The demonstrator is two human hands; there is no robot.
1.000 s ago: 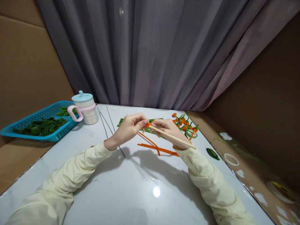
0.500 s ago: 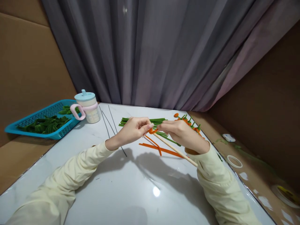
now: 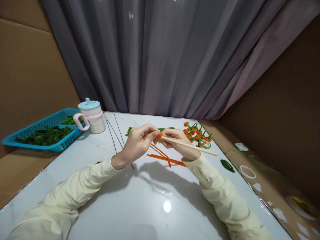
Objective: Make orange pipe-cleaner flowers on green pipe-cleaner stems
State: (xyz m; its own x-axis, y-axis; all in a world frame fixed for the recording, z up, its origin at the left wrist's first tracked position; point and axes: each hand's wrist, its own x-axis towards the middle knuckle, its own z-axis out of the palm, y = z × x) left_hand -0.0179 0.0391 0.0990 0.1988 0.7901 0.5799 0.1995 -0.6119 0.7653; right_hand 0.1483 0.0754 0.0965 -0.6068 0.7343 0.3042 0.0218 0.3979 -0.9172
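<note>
Above the middle of the white table, my left hand pinches an orange pipe cleaner that is wound on the tip of a thin wooden stick. My right hand is closed round that stick, whose free end points right. Loose orange pipe cleaners lie on the table just below the hands. Straight green pipe cleaners lie behind them. Small orange-and-green finished pieces are heaped at the far right of the table.
A blue basket with green pieces sits at the left, a lidded cup with a pink handle beside it. Thin dark wires lie on the table. A green coil and tape rings lie at the right. A grey curtain hangs behind.
My right hand has turned, and the stick's free end has swung up from pointing down-right to nearly level. My left hand keeps its pinch on the orange pipe cleaner at the tip.
</note>
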